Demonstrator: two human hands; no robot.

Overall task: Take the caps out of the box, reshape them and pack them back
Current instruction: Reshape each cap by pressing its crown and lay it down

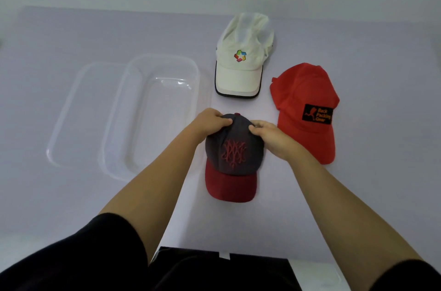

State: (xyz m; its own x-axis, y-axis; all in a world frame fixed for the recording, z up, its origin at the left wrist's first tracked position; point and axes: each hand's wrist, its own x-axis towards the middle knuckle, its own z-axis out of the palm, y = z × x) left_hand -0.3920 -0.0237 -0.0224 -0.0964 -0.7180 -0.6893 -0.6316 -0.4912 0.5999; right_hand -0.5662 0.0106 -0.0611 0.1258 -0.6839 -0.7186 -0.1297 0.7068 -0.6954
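Observation:
A dark grey cap with a red brim (pixel 235 159) lies on the table in front of me, brim toward me. My left hand (pixel 210 122) grips the left side of its crown and my right hand (pixel 270 138) grips the right side. A white cap with a coloured logo (pixel 243 59) lies farther back, flat on the table. A red cap with a black patch (pixel 305 100) rests to the right. The clear plastic box (pixel 133 147) stands to the left with nothing in it.
The box's clear lid (pixel 69 114) lies partly under the box's left side. The table (pixel 381 171) is pale lilac, with bare surface to the right and far left. A black item (pixel 214 267) sits at the table's near edge below my arms.

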